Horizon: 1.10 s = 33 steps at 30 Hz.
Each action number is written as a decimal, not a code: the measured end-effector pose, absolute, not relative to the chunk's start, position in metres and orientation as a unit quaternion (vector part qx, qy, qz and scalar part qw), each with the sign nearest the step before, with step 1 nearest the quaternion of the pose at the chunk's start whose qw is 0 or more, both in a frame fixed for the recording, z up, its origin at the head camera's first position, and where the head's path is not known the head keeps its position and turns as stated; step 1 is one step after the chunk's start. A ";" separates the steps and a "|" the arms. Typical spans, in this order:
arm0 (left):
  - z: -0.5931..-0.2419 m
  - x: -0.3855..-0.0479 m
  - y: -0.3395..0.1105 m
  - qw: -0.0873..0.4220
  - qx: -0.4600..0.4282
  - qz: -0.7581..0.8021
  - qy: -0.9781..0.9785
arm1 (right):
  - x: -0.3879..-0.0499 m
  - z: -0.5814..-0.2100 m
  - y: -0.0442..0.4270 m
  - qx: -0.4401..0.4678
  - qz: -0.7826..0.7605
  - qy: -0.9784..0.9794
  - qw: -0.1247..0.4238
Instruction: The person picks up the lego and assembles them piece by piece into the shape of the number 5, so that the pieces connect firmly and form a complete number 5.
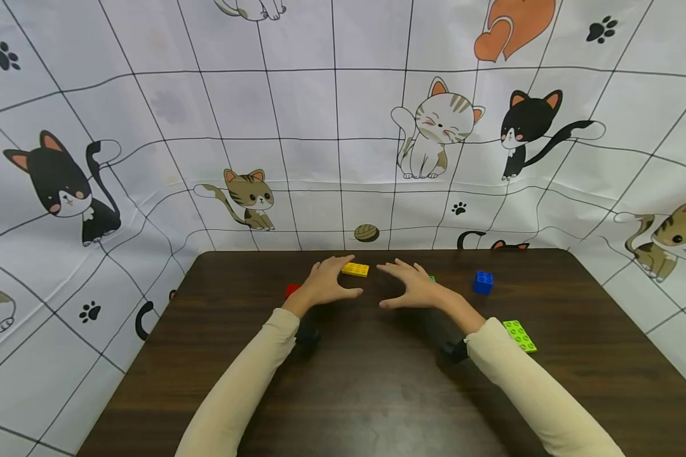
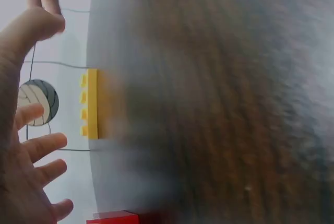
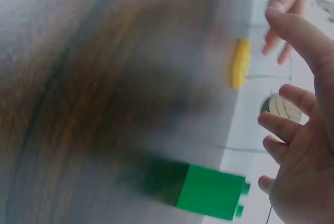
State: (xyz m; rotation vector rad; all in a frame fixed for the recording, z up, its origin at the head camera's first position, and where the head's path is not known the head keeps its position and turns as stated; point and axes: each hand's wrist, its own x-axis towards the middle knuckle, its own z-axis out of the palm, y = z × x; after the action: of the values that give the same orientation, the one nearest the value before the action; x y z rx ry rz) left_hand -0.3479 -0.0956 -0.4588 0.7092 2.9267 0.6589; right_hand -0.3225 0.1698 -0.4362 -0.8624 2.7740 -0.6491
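Observation:
My left hand (image 1: pixel 324 282) hovers over the far part of the table with its fingers spread and nothing held. Facing it, my right hand (image 1: pixel 413 287) is likewise spread and holds nothing. A flat yellow building brick (image 1: pixel 356 270) lies beyond the gap between them, nearest the left fingertips. Partly hidden behind the left wrist is a red brick (image 1: pixel 293 290). The green brick (image 3: pixel 211 191) stands near the right hand, which almost covers it in the head view. Farther right sit a blue brick (image 1: pixel 483 282) and a flat lime-green brick (image 1: pixel 519 336), partly behind the right sleeve.
The dark wooden table (image 1: pixel 343 393) ends at a white cloth backdrop (image 1: pixel 309 101) printed with grid lines and cartoon cats. Dark wrist-camera mounts (image 1: pixel 455 351) hang under both wrists.

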 end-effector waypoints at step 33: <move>-0.461 -0.386 -0.093 0.097 0.160 0.439 0.879 | -0.330 -0.456 0.265 -0.190 -0.520 0.819 0.150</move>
State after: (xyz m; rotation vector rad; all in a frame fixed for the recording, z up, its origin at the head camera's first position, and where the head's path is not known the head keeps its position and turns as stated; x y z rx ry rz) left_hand -0.3857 -0.0934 -0.4608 0.4750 2.6021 1.3005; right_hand -0.3300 0.2650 -0.4561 -0.5451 2.3523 -1.4949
